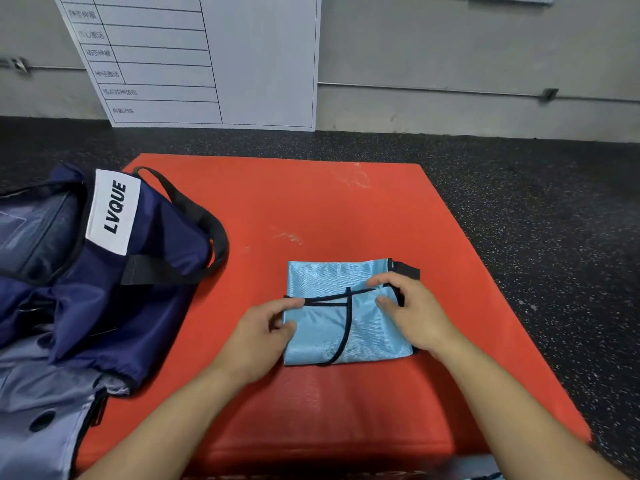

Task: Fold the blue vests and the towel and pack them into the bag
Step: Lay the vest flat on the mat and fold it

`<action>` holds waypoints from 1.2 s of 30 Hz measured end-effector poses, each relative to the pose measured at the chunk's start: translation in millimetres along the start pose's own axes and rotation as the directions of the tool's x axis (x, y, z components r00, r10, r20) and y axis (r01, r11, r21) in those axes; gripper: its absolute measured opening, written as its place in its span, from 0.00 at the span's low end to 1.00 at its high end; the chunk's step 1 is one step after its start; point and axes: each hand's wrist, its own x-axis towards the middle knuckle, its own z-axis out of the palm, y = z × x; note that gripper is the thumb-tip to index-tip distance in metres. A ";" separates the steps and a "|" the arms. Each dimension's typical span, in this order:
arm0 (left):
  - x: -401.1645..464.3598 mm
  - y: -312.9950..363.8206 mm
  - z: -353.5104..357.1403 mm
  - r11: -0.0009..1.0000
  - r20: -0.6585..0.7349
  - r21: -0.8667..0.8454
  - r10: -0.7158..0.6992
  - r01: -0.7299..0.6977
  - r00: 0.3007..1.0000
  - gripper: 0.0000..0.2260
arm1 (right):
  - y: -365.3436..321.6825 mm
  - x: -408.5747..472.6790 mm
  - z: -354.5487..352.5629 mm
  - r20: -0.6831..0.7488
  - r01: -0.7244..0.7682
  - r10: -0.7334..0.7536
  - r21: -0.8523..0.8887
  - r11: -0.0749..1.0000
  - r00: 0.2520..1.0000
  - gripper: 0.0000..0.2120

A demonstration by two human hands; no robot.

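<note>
Vest (332,327), light blue with black trim, lies folded into a rough square on the red mat (311,209), toward the mat's near-right part. Both hands work its upper half from opposite sides.

Left hand (263,337) sits at the vest's left edge; thumb and forefinger curl in and pinch the fabric where the black trim meets that edge. The rest of the vest spreads away to the right of this grip, flat on the mat.

Right hand (412,313) lies over the vest's right portion, fingers bent and closed on a gathered bit of cloth near the upper right corner. A black strap end (408,270) pokes out just beyond the fingertips. Vest body extends left and toward the viewer from this hold.

Between the two hands runs the black trim, crossing the folded top layer.

Navy bag (104,278) with a white "LVQUE" label (116,211) lies to the left, partly on the mat, mouth open, black handle (204,223) looped onto the red surface. Well apart from the vest.

White chart board (242,64) leans against the wall behind, on dark speckled floor (536,220).
</note>
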 end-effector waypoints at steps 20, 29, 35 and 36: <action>-63.6 18.4 3.6 0.947 0.195 -0.172 -0.238 0.272 0.951 0.20 | -6.0 -51.8 -12.3 0.232 -0.262 0.298 -0.173 0.949 0.926 0.15; -44.4 13.3 0.4 0.989 0.076 -0.108 -0.093 0.101 0.993 0.19 | -17.0 -41.5 -20.2 0.036 -0.095 0.103 -0.188 0.978 0.994 0.16; -18.4 12.0 -2.2 0.997 0.036 0.080 -0.011 0.008 0.999 0.22 | -17.0 -19.5 -15.2 -0.004 -0.042 0.042 -0.274 0.961 0.999 0.14; -16.0 11.6 -3.1 0.987 0.031 0.161 0.018 -0.023 0.999 0.23 | -16.7 -16.0 -14.2 0.003 -0.024 0.026 -0.326 0.945 1.000 0.14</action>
